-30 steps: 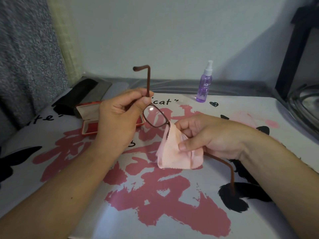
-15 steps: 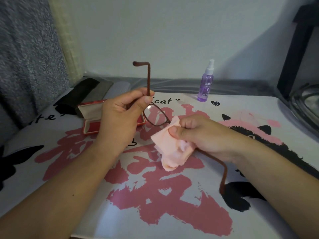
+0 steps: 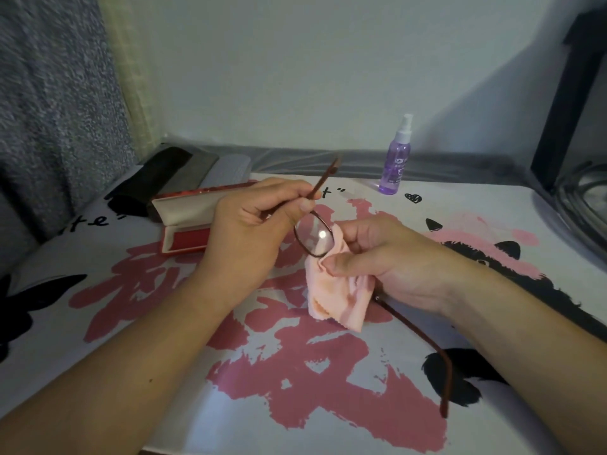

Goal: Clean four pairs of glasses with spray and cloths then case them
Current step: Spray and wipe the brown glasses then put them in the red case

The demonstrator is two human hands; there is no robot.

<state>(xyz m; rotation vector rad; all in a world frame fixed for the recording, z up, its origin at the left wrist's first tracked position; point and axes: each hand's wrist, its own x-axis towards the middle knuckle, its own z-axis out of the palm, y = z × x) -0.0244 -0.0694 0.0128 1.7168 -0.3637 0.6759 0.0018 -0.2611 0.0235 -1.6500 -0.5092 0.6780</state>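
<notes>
Two hands mid-frame, both busy with one pair of glasses (image 3: pixel 314 237). Left hand (image 3: pixel 253 224) pinches the temple near the hinge between thumb and fingers (image 3: pixel 297 190), temple tip pointing up toward the wall. Right hand (image 3: pixel 387 257) pinches a pink cloth (image 3: pixel 338 290) round the other lens, thumb on top, fingers curled behind; that lens is hidden by the cloth. Exposed lens sits between the two hands, glare spot on it. Second temple runs from under the right palm down to the lower right of the frame. Cloth hangs loose below the right thumb, above the table (image 3: pixel 164 323).

Spray bottle (image 3: pixel 395 159), purple, stands upright at upper centre-right, well apart from the hands. Red case (image 3: pixel 187 221) lies open just left of the left hand. Dark cases (image 3: pixel 170 175) lie behind it at upper left, a grey case (image 3: pixel 231 167) beside them.
</notes>
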